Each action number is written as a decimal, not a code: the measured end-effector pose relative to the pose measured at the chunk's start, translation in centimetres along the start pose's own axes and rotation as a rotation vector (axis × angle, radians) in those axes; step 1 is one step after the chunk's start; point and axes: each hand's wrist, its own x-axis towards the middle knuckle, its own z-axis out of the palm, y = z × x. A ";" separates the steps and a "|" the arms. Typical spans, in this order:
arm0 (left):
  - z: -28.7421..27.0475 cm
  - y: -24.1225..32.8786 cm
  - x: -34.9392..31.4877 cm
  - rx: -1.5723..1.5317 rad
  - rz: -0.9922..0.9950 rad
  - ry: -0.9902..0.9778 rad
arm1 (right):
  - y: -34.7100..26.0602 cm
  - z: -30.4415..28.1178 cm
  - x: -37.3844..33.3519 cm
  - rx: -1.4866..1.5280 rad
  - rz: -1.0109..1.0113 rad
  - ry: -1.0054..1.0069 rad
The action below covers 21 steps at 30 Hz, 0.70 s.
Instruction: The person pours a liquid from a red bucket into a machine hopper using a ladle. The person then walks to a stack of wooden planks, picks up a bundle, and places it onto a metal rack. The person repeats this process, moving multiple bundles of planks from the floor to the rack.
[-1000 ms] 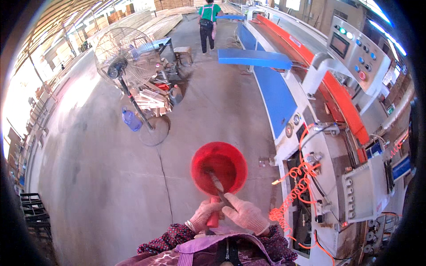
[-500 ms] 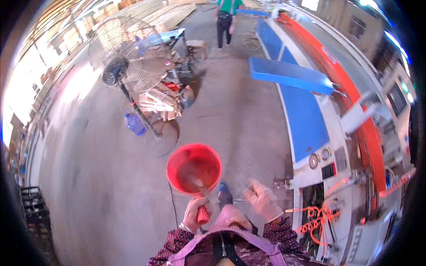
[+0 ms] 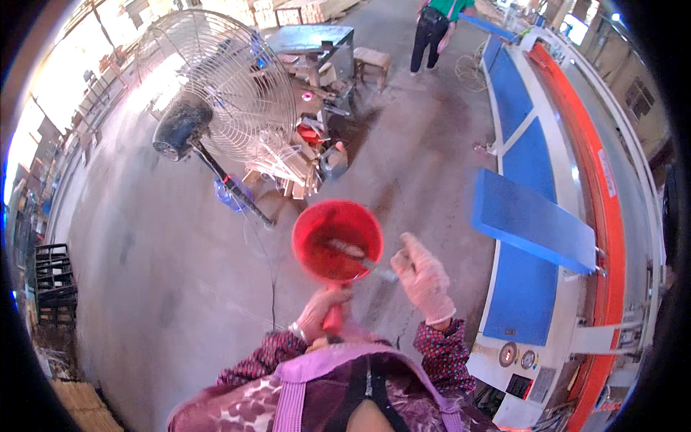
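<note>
My left hand (image 3: 317,314), in a pale work glove, is closed around the handle of a red plastic dipper (image 3: 308,241). The dipper's round bowl faces up, and a dark reddish patch shows at its bottom. A slim tool (image 3: 348,249) leans in the bowl; one part is light brown, and a greyish, blurred part sticks out over the right rim. Its exact kind is unclear. Beside that protruding part, my gloved right hand (image 3: 425,282) is raised with fingers apart and nothing visible in it.
Ahead on the left stands a large pedestal fan (image 3: 183,122), with a cable on the floor. Wood scraps (image 3: 291,169) lie beyond it near a metal table (image 3: 309,37). A long blue, white and orange machine (image 3: 522,302) lines the right; its blue arm (image 3: 533,223) juts out. A person (image 3: 433,32) stands ahead.
The fan, wood scraps and machine arm appear nearer, and the view has turned left. Both hands sit higher in view, the right one closer to the dipper. The dipper stays in my left hand.
</note>
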 end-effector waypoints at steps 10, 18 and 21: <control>6.7 18.3 20.7 -0.116 -0.134 -0.173 | 8.3 0.7 20.6 0.285 0.358 0.238; 9.1 29.4 34.8 -0.578 0.050 -0.131 | 13.6 0.3 38.1 0.558 0.522 0.283; 7.3 32.3 40.5 -0.703 0.163 -0.057 | 17.2 0.4 45.6 0.478 0.515 0.135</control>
